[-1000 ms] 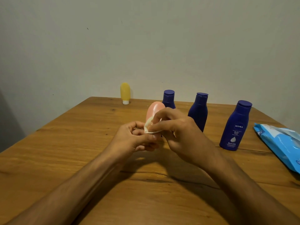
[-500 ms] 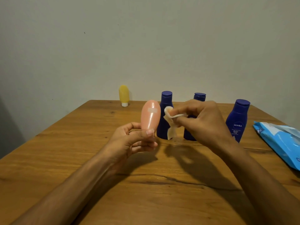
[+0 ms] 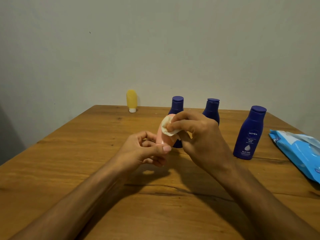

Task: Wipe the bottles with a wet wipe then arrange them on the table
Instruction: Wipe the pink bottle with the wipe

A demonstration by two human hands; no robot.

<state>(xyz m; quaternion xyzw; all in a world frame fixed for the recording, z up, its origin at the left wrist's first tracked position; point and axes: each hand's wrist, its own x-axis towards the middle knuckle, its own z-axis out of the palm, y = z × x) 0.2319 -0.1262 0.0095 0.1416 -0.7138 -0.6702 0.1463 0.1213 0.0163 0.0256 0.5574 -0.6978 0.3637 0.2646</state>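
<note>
Above the counter (image 3: pixel 69 170) middle, the left hand (image 3: pixel 143 151) pinches the base of the pink bottle (image 3: pixel 163 135), its fingers closed on it, while the right hand (image 3: pixel 199 135) is closed on the wipe (image 3: pixel 167 126), pressing it to the bottle's top. A hard rub could twist the slick bottle out of that light grip, or swing the right hand into the blue bottles (image 3: pixel 249 134) just behind and tip one.
</note>
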